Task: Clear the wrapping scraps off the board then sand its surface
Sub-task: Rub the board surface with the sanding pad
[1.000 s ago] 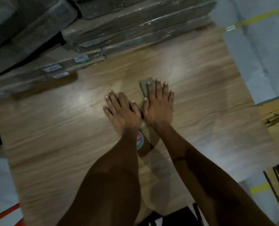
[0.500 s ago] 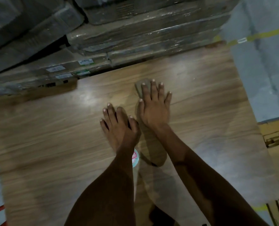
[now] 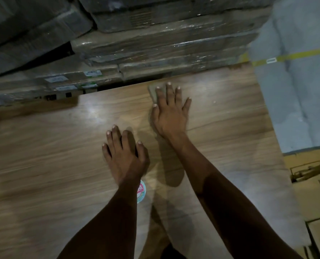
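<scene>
Four straight right fingers (image 3: 167, 94) atop sanding pad (image 3: 152, 91).

The broad wood-grain laminate board (image 3: 49, 165) lies flat, glossy, its far edge just beside stacked wrapped packs. A small grey-brown rectangular sanding pad (image 3: 152, 92) lies flat on it near the far edge, right of centre, mostly covered. A round white-and-pink sticker (image 3: 141, 191) sits near the board's middle.
</scene>
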`<state>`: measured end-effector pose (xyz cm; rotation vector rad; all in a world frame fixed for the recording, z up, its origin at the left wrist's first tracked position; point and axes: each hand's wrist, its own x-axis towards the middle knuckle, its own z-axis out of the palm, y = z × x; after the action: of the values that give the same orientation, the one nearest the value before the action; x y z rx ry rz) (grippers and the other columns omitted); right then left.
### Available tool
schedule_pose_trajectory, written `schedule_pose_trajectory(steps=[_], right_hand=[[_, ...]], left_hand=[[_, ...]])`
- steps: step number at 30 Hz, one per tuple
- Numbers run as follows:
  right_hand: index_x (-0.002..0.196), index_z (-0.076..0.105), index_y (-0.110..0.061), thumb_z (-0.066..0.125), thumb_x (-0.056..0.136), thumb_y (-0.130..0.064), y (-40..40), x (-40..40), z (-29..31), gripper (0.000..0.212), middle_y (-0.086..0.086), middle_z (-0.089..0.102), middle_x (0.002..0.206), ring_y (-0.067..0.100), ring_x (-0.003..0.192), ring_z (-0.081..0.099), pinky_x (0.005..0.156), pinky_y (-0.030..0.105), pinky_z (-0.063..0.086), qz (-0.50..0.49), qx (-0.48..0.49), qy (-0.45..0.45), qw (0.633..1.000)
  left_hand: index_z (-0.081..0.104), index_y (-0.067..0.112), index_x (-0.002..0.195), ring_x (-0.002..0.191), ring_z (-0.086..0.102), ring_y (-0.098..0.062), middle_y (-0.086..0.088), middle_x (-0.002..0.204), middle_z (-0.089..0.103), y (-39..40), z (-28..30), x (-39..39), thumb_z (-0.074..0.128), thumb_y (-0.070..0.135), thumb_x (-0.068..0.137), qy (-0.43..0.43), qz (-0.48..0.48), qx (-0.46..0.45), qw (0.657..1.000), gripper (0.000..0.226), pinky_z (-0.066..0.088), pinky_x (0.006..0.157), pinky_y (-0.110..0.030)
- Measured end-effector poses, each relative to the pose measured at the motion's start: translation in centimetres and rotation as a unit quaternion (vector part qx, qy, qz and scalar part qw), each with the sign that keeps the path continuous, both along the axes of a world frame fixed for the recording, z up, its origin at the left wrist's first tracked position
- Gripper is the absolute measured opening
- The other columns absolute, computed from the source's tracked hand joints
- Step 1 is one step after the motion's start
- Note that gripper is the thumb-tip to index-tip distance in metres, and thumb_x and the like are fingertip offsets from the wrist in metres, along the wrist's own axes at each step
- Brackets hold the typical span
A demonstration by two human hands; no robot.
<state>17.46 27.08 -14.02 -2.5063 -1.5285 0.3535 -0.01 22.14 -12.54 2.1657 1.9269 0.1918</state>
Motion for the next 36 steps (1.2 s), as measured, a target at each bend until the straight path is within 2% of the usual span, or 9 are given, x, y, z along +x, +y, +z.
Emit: schedule_pose_trajectory(steps=[6, 12, 16, 20, 24, 26, 30, 32, 36], right_hand=[[0.161, 0.028, -0.028, 0.026, 0.101, -0.044, 1.4, 3.4, 0.1, 0.062, 0.007, 0.014, 0.173, 0.037, 0.159, 0.006, 0.122, 0.069, 0.008, -0.143, 0.004, 0.007, 0.990], [0.162, 0.027, -0.030, 0.024, 0.103, -0.045, 0.2, 5.9, 0.1, 0.061, 0.006, 0.014, 0.173, 0.037, 0.159, 0.009, 0.122, 0.069, 0.010, 0.002, -0.007, -0.008, 1.000], [0.161, 0.029, -0.028, 0.030, 0.103, -0.044, -1.1, 10.0, 0.3, 0.060, 0.009, 0.018, 0.172, 0.038, 0.158, 0.008, 0.122, 0.067, 0.008, -0.116, -0.007, -0.007, 0.993], [0.161, 0.028, -0.028, 0.029, 0.102, -0.042, -1.1, 9.0, 0.5, 0.061, 0.008, 0.015, 0.172, 0.040, 0.158, 0.005, 0.121, 0.070, 0.006, -0.158, -0.008, 0.011, 0.987], [0.162, 0.024, -0.030, 0.022, 0.100, -0.045, -1.7, 6.3, 0.4, 0.064, 0.005, 0.011, 0.173, 0.039, 0.159, 0.006, 0.121, 0.070, 0.006, -0.052, -0.025, 0.003, 0.998], [0.162, 0.025, -0.032, 0.021, 0.100, -0.047, -2.7, 7.0, 0.3, 0.064, 0.004, 0.013, 0.173, 0.038, 0.159, 0.008, 0.123, 0.067, 0.008, -0.030, -0.019, -0.002, 0.999], [0.161, 0.030, -0.029, 0.027, 0.099, -0.044, -5.2, 8.9, 0.1, 0.064, 0.008, 0.019, 0.172, 0.040, 0.158, 0.012, 0.122, 0.065, 0.009, -0.126, 0.010, 0.002, 0.992], [0.160, 0.032, -0.028, 0.028, 0.099, -0.043, -6.2, 7.9, 0.1, 0.063, 0.009, 0.019, 0.171, 0.041, 0.157, 0.012, 0.122, 0.067, 0.008, -0.143, 0.013, 0.004, 0.990], [0.162, 0.028, -0.030, 0.024, 0.100, -0.045, -8.7, 4.5, 0.3, 0.064, 0.006, 0.015, 0.173, 0.039, 0.158, 0.011, 0.122, 0.067, 0.010, -0.012, -0.010, -0.005, 1.000]], left_hand=[[0.049, 0.020, 0.140, 0.156, 0.019, -0.029, -0.010, 0.167, 0.027, -0.1, 0.2, 0.0, 0.048, 0.042, 0.094, 0.001, -0.003, -0.007, 1.000, 0.052, 0.021, 0.123, -0.054], [0.050, 0.021, 0.137, 0.155, 0.021, -0.029, -0.009, 0.166, 0.029, -0.3, 0.2, 0.2, 0.054, 0.038, 0.094, -0.001, -0.003, 0.002, 1.000, 0.047, 0.022, 0.122, -0.054], [0.050, 0.021, 0.137, 0.155, 0.020, -0.028, -0.008, 0.166, 0.028, -0.2, 0.1, 0.1, 0.053, 0.039, 0.094, 0.007, -0.001, 0.001, 1.000, 0.046, 0.022, 0.122, -0.053], [0.048, 0.021, 0.137, 0.156, 0.019, -0.028, -0.008, 0.167, 0.028, -0.3, 0.2, 0.1, 0.047, 0.042, 0.093, -0.010, 0.004, -0.001, 1.000, 0.049, 0.020, 0.123, -0.055], [0.048, 0.021, 0.134, 0.156, 0.020, -0.028, -0.009, 0.166, 0.029, -0.4, 0.4, 0.2, 0.047, 0.041, 0.092, -0.023, 0.002, 0.006, 1.000, 0.047, 0.019, 0.123, -0.054], [0.049, 0.021, 0.132, 0.155, 0.020, -0.028, -0.009, 0.165, 0.030, -0.5, 0.3, 0.1, 0.051, 0.039, 0.093, -0.031, 0.001, 0.017, 0.999, 0.044, 0.019, 0.123, -0.054], [0.050, 0.020, 0.133, 0.155, 0.022, -0.028, -0.009, 0.164, 0.033, -0.7, 0.2, 0.1, 0.057, 0.035, 0.095, -0.026, -0.004, 0.034, 0.999, 0.041, 0.021, 0.123, -0.053], [0.051, 0.019, 0.134, 0.153, 0.026, -0.030, -0.011, 0.162, 0.036, -0.7, 0.1, 0.1, 0.057, 0.035, 0.095, -0.027, -0.008, 0.045, 0.999, 0.042, 0.023, 0.122, -0.054], [0.053, 0.015, 0.134, 0.150, 0.032, -0.034, -0.015, 0.159, 0.040, -0.8, -0.5, -0.1, 0.049, 0.040, 0.094, -0.031, -0.017, 0.079, 0.996, 0.048, 0.027, 0.119, -0.055]])
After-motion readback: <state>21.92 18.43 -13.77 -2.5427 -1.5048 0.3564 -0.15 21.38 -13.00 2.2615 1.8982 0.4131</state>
